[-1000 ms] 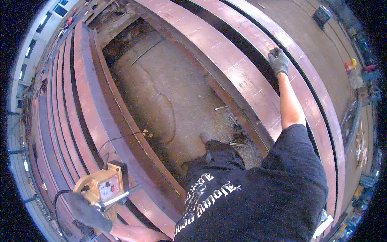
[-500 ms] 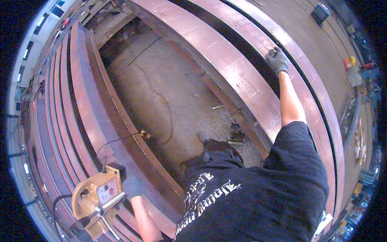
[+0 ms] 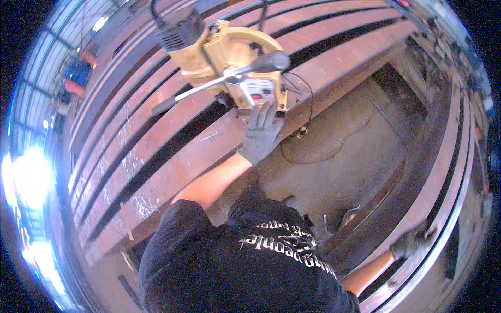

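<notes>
Hands: left hand (image 3: 262, 134), gloved, fingers spread flat against the base of the yellow magnetic drill (image 3: 229, 62), pressing rather than gripping. Right hand (image 3: 412, 244), gloved, curled over the edge of a steel beam (image 3: 443, 208) well off to the right; closure unclear. Drill sits just above the left hand on a rust-red beam (image 3: 172, 167), power cord (image 3: 308, 141) trailing down over the pit floor (image 3: 355, 156). Risk, as judged: drill could tip off the beam edge if shoved unevenly; cord could snag. Versus half a second ago: view swung round, left hand now beside the drill's base.
</notes>
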`<action>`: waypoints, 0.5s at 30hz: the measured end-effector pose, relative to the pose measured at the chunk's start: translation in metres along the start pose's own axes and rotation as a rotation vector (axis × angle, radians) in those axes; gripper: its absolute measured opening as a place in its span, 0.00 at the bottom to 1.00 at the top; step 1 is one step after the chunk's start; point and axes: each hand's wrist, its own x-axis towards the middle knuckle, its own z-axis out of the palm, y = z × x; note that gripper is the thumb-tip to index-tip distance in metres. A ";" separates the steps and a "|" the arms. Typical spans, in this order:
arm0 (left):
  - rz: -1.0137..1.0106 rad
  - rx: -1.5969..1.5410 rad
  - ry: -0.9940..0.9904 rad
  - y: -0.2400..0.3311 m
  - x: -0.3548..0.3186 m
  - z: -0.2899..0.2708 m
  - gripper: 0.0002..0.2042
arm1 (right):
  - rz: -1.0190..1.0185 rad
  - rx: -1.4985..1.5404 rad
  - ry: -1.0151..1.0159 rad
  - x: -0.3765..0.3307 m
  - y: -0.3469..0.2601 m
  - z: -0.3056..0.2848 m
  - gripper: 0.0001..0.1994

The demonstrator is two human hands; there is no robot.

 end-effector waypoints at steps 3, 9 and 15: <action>-0.442 -0.172 0.266 0.029 -0.023 0.013 0.30 | -0.126 0.512 -0.369 0.066 -0.204 0.084 0.22; -0.841 -1.123 0.030 0.033 -0.033 0.069 0.23 | -0.875 0.703 -0.451 0.147 -0.486 0.077 0.19; -0.775 -0.964 -0.250 -0.032 -0.072 0.043 0.18 | -0.847 0.328 -0.597 0.075 -0.474 0.125 0.10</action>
